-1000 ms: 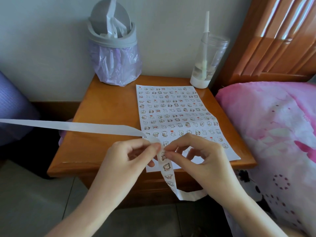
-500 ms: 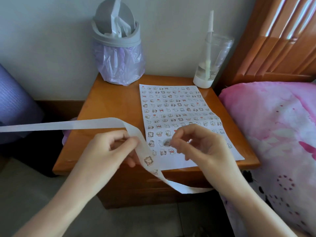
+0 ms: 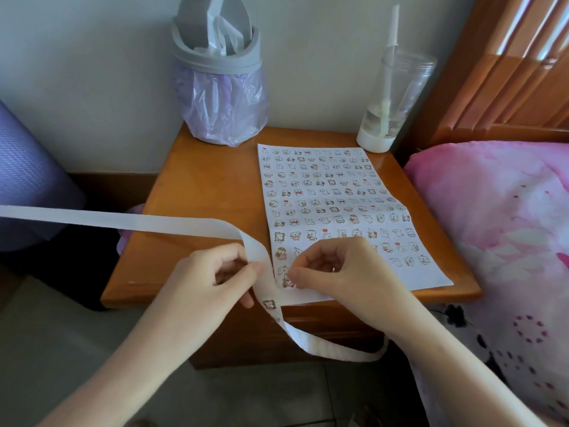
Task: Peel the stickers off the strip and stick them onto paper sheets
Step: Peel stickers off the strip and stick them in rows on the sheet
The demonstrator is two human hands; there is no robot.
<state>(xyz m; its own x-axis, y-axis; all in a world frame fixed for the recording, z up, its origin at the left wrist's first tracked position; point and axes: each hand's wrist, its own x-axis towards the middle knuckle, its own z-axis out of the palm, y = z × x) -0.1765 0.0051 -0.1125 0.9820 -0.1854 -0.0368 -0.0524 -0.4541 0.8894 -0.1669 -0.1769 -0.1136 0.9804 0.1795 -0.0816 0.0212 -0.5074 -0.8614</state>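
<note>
A long white backing strip point(image 3: 147, 221) runs from the left edge to my hands, then hangs down past the table's front edge. One cartoon sticker point(image 3: 269, 304) still sits on the strip below my left hand. My left hand point(image 3: 212, 275) pinches the strip between thumb and fingers. A white paper sheet point(image 3: 332, 204) covered with several rows of small stickers lies on the wooden bedside table point(image 3: 203, 192). My right hand point(image 3: 335, 269), fingers curled, presses a sticker point(image 3: 288, 282) down at the sheet's near left corner.
A grey swing-lid bin point(image 3: 220, 84) with a purple liner stands at the table's back left. A clear tumbler point(image 3: 394, 100) with a straw stands at the back right. A pink bedspread point(image 3: 498, 229) lies to the right, a purple roll point(image 3: 27, 180) to the left.
My right hand has carried the peeled sticker from the strip down to the sheet's near left corner. My left hand has moved the strip leftward, away from the sheet.
</note>
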